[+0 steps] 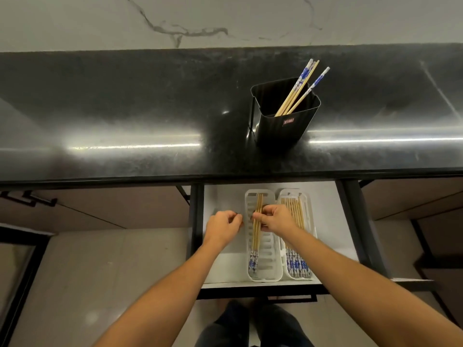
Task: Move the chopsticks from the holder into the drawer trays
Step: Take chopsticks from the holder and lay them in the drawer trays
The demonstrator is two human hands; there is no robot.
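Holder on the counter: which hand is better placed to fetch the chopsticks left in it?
Probably the left hand: it carries no chopsticks, while the right hand pinches a bundle in the tray. The holder sits rightward, though.

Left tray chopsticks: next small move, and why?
Probably loosen the grip of the right hand: it pinches chopsticks that already seem to lie in the left tray, and remaining chopsticks wait in the holder.
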